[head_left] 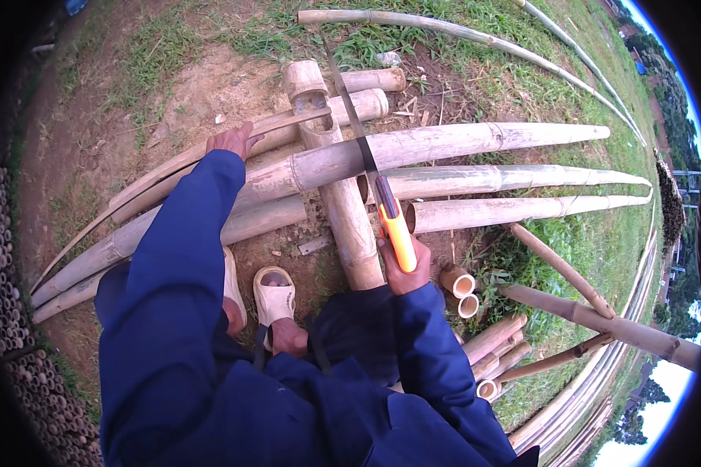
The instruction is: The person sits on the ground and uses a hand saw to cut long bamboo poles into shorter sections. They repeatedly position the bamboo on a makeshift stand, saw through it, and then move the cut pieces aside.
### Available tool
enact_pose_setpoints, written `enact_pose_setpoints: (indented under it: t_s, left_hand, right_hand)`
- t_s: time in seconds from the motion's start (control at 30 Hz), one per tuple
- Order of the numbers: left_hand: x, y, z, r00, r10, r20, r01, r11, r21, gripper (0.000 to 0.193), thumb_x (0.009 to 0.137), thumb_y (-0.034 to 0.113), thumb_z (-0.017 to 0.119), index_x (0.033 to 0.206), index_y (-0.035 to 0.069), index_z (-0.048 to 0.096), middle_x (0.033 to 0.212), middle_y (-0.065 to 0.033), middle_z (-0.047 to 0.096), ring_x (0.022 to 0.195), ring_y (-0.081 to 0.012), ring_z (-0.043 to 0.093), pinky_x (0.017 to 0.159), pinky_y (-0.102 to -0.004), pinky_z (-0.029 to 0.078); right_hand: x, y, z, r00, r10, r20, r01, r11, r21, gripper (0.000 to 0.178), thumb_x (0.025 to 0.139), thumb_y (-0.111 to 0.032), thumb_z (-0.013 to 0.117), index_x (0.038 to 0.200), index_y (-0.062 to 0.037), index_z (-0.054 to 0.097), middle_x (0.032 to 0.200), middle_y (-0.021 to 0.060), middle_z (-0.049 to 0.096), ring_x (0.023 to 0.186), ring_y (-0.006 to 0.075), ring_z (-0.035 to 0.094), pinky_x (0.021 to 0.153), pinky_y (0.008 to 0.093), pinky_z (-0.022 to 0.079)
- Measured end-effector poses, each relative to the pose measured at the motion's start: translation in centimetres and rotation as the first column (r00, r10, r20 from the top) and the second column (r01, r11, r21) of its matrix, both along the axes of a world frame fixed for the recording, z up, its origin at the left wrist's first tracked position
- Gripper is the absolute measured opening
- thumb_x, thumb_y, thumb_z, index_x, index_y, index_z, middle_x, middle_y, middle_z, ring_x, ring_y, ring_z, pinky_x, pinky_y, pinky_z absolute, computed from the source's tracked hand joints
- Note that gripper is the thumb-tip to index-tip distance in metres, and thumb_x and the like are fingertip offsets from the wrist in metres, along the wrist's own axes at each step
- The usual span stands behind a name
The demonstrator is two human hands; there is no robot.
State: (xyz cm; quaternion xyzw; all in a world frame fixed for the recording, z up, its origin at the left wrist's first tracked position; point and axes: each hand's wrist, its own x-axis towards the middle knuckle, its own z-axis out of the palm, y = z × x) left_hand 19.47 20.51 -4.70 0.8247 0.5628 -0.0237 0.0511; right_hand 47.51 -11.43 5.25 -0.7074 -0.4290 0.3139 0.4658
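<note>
My right hand (410, 268) is closed round the orange handle of a hand saw (398, 237). Its long blade points away from me and crosses over a thick bamboo pole (436, 145). I cannot tell if the teeth touch it. Under this pole runs a bamboo crosspiece (348, 226) with a notch cut near its far end. At the left, my left hand (230, 142) grips a split bamboo strip (294, 120), whose end reaches over the notch. The fingers are partly hidden by the hand and sleeve.
More bamboo poles (514, 212) lie to the right, with short cut pieces (459, 282) near my right arm. Leaning poles (568, 272) form a frame at the right. Stacked bamboo (23, 327) stands at far left. My sandalled foot (274, 300) is beside the crosspiece.
</note>
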Motion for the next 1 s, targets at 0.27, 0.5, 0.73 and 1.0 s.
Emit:
enact_pose_setpoints:
  t_s: [0.27, 0.5, 0.73, 1.0]
  left_hand:
    - [-0.2, -1.5, 1.4, 0.997, 0.067, 0.03, -0.068, 0.996, 0.065, 0.047, 0.094, 0.039, 0.068, 0.124, 0.004, 0.056, 0.124, -0.0211, 0.062, 0.119, -0.0383, 0.058, 0.104, -0.0493, 0.041]
    - [1.1, -9.3, 4.1, 0.903, -0.261, 0.34, 0.232, 0.965, 0.126, 0.081, 0.076, 0.054, 0.082, 0.134, 0.004, 0.054, 0.122, -0.0186, 0.061, 0.119, -0.0358, 0.057, 0.106, -0.0462, 0.043]
    - [2.0, -10.6, 2.2, 0.98, -0.163, 0.116, 0.163, 0.987, 0.002, 0.091, 0.062, 0.048, 0.091, 0.134, 0.005, 0.055, 0.124, -0.0166, 0.064, 0.115, -0.0344, 0.063, 0.101, -0.0434, 0.05]
    - [1.4, -9.9, 2.8, 0.983, -0.111, 0.144, 0.118, 0.992, -0.041, 0.087, 0.06, 0.044, 0.093, 0.13, 0.005, 0.059, 0.118, -0.0169, 0.067, 0.111, -0.0355, 0.067, 0.099, -0.0446, 0.053]
  right_hand:
    - [0.2, -0.3, -0.5, 1.0, 0.0, -0.009, 0.001, 0.999, 0.032, 0.019, 0.093, -0.01, 0.074, 0.103, 0.005, 0.071, 0.072, 0.0107, 0.068, 0.065, 0.0119, 0.059, 0.065, 0.0319, 0.05]
    - [0.5, -0.4, -0.8, 1.0, 0.005, 0.0, -0.005, 1.0, 0.022, 0.019, 0.093, -0.009, 0.073, 0.105, 0.005, 0.071, 0.073, 0.0103, 0.068, 0.067, 0.0112, 0.06, 0.065, 0.032, 0.051]
    - [0.1, 0.0, -0.4, 1.0, -0.007, -0.027, 0.009, 0.998, 0.058, 0.014, 0.093, -0.008, 0.073, 0.098, 0.0048, 0.07, 0.066, 0.0068, 0.061, 0.064, 0.009, 0.054, 0.061, 0.0318, 0.048]
    - [-0.5, -10.7, 5.3, 0.999, -0.019, -0.036, 0.015, 0.992, -0.127, 0.017, 0.092, -0.005, 0.071, 0.107, 0.003, 0.072, 0.073, 0.0068, 0.068, 0.065, 0.011, 0.062, 0.065, 0.0286, 0.051]
